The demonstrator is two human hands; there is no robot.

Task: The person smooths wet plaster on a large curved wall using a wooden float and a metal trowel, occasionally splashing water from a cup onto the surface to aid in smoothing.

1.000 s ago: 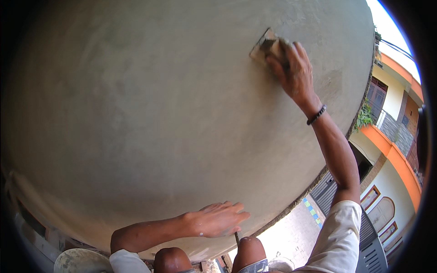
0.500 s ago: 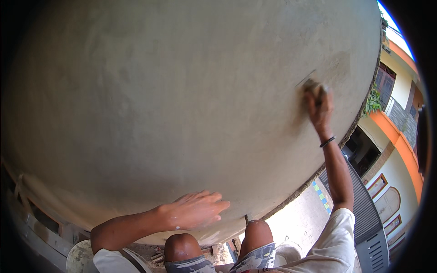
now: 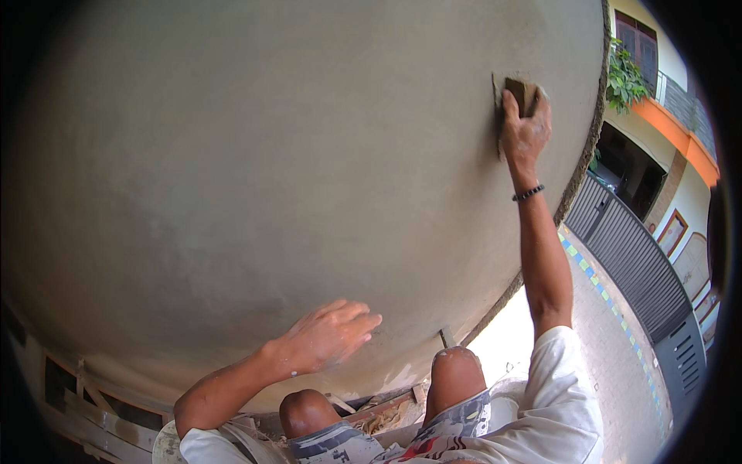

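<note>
Up on the right side of a grey plastered wall [image 3: 294,155], my right hand [image 3: 527,131] is closed around a plastering float [image 3: 519,94] with a brown, block-like grip. The float's thin blade stands edge-on at the left of my fingers, against the wall. Most of its face is hidden by my hand. Lower down, my left hand [image 3: 332,334] hangs in front of the wall above my knees, fingers stretched out and holding nothing. Whether its fingertips touch the plaster I cannot tell.
The wall ends at a rough edge [image 3: 581,166] on the right. Beyond it lie a paved street [image 3: 610,340], a dark metal gate [image 3: 626,240] and a house with an orange band [image 3: 680,135]. Wooden boards [image 3: 116,421] run at lower left. Debris [image 3: 386,414] lies below my knees.
My right hand has moved the float higher on the wall and turned its blade more upright. The view has swung right, showing more street. My left hand stays stretched out at nearly the same place.
</note>
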